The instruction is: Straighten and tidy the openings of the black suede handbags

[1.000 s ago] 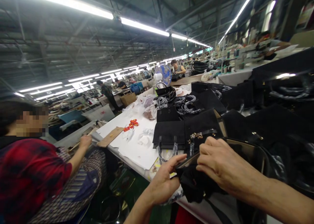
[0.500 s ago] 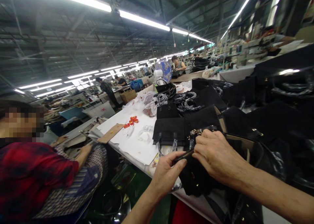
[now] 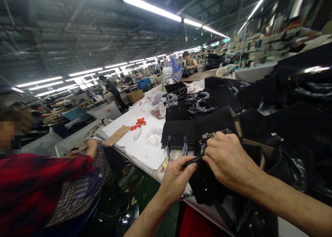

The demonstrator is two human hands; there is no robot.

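Note:
My left hand (image 3: 176, 176) pinches the end of a narrow black strap (image 3: 194, 160) between thumb and fingers. Close beside it, my right hand (image 3: 225, 158) is closed on the same strap, where it meets a black handbag (image 3: 201, 187); its fingertips are partly hidden. The bag lies at the near edge of the table, with small gold-coloured fittings on its dark side. Gold-coloured hardware (image 3: 207, 136) shows just behind my right knuckles. Right beyond my hands lies another black bag (image 3: 178, 133) with plastic-wrapped handles.
Black bags (image 3: 301, 126) are heaped on the right. Red-orange pieces (image 3: 138, 123) and brown cardboard (image 3: 116, 136) lie on the white table (image 3: 150, 157). A blue fan (image 3: 174, 69) stands behind. At left, a co-worker in a red checked sleeve (image 3: 52, 174) sits close by.
Both hands keep hold of the strap, with only a slight shift. The co-worker at left has leaned further left and stretched an arm forward. The camera view has turned slightly.

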